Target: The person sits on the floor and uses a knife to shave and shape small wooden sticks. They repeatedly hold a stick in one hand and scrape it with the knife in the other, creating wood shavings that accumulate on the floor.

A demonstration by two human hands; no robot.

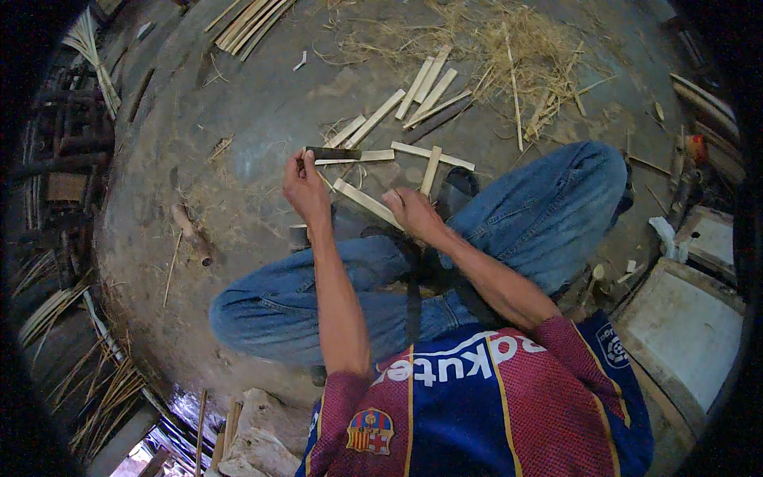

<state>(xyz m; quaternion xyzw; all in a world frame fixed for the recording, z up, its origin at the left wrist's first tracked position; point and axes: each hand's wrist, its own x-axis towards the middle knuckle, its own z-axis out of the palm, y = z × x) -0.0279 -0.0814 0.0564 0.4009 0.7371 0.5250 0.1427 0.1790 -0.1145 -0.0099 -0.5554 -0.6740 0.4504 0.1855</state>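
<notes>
My left hand (306,191) is closed, thumb and fingers pinching one end of a dark flat strip (335,154) that points right. Just below and beyond it lies a pale split strip (373,157), probably bamboo or wood. My right hand (415,215) is closed in front of my lap, lower and to the right. One pale strip (362,199) runs to its fingers from the left, and another pale strip (431,169) stands out beyond its knuckles. Whether it grips either one cannot be made out, as the fingers hide the contact.
More pale strips (429,79) lie ahead on the grey floor (254,95), near a dark stick (441,121). Fibrous shavings (524,56) spread at the far right. A bundle of strips (253,24) is far left, a short log (191,234) left, and a pale-topped box (675,334) right.
</notes>
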